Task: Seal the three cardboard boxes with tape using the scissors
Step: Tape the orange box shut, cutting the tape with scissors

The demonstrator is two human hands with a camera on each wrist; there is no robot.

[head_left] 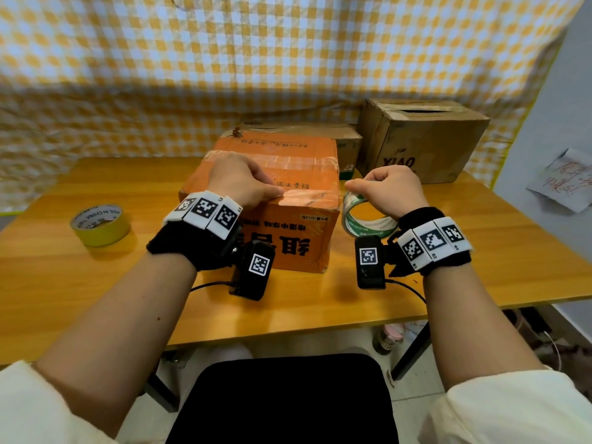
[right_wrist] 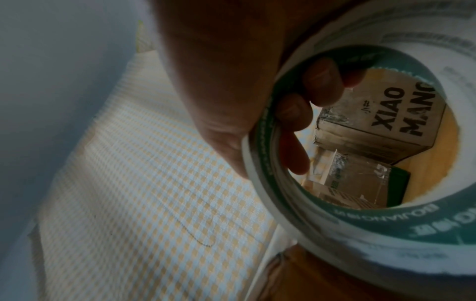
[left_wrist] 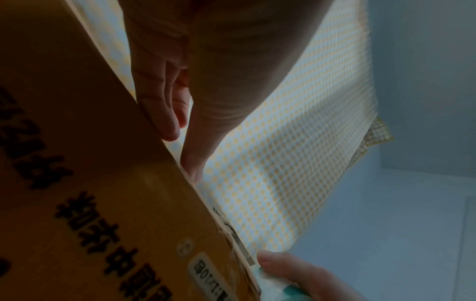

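Wooden counter (head_left: 320, 299) carries all. Orange printed cardboard box (head_left: 288, 238) at counter middle, two brown boxes behind toward far right corner. Clear tape roll with green-printed core (head_left: 368, 222) just beside box's right edge. Left hand (head_left: 240, 181) presses tape strip (head_left: 307, 197) flat on box top near front edge; right hand (head_left: 387, 190) grips roll, fingers through core. Keep strip taut — rub outward before cutting. Scissors not visible.
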